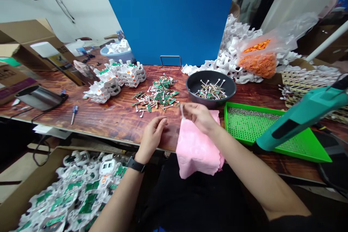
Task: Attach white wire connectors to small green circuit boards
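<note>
Between thumb and fingertips, my right hand (199, 116) pinches a small circuit board with a white wire lead (182, 111); the fingers hide part of it. The hand is above the far end of a folded pink cloth (199, 145), which hangs over the table's front edge. To its left, my left hand (152, 134) rests by the table edge with loosely curled fingers and the thumb apart, and nothing shows in it. Beyond both hands lies a loose pile of small green circuit boards (160, 94). A dark round bowl (191, 92) holds several similar wired boards.
A green perforated tray (307, 148) lies at right, with a teal electric screwdriver (304, 112) over it. White plastic housings (130, 74) are stacked at left, near a small screwdriver (74, 114). A cardboard box (16, 192) of housings with boards stands lower left. A blue panel (174, 18) rises behind.
</note>
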A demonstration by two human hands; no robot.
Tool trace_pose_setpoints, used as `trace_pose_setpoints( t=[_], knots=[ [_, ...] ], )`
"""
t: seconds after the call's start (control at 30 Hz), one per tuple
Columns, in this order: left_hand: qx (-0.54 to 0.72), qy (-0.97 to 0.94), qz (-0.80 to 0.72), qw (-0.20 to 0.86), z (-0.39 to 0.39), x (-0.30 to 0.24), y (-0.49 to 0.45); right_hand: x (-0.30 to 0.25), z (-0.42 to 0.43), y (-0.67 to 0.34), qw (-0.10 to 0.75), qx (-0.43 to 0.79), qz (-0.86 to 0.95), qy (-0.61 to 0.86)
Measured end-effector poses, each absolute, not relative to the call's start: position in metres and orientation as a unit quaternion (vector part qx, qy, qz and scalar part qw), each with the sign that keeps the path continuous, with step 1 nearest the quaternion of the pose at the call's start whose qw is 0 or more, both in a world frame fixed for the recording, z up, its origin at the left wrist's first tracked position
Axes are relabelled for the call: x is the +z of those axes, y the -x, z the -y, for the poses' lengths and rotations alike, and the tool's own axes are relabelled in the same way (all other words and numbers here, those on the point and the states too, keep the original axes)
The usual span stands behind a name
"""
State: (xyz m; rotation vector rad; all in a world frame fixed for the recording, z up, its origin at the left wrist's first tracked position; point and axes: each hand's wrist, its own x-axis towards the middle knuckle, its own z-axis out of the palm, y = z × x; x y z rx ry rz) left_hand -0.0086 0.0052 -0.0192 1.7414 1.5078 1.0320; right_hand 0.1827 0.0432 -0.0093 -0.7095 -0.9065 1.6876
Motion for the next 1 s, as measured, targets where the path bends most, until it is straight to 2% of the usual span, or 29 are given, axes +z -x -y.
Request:
trace_pose_setpoints(
  t=[0.07, 0.13, 0.2, 0.27, 0.43, 0.73, 0.83, 1.0],
  knots=[
    [0.388, -0.664, -0.593, 0.239, -0.014, -0.023, 0.021, -0.003, -0.049, -0.194, 0.603, 0.709, 0.274, 0.244],
    [0.366, -0.673, -0.628, 0.139, -0.026, -0.026, 0.038, 0.002, -0.052, -0.202, 0.640, 0.710, 0.197, 0.216],
    [0.335, -0.675, -0.655, 0.053, -0.039, -0.029, 0.053, 0.004, -0.053, -0.203, 0.634, 0.727, 0.166, 0.207],
    [0.302, -0.684, -0.664, 0.018, -0.050, -0.030, 0.061, 0.003, -0.050, -0.199, 0.606, 0.749, 0.163, 0.213],
    [0.272, -0.696, -0.664, 0.032, -0.061, -0.028, 0.039, -0.001, -0.042, -0.186, 0.533, 0.777, 0.202, 0.267],
    [0.218, -0.666, -0.709, 0.084, -0.067, -0.025, 0.012, -0.008, -0.044, -0.186, 0.487, 0.770, 0.240, 0.335],
    [0.256, -0.699, -0.660, 0.105, -0.050, -0.018, 0.018, -0.012, -0.043, -0.181, 0.487, 0.721, 0.304, 0.389],
    [0.263, -0.806, -0.511, 0.140, -0.011, 0.003, 0.015, -0.018, -0.039, -0.171, 0.497, 0.556, 0.514, 0.423]
  ],
)
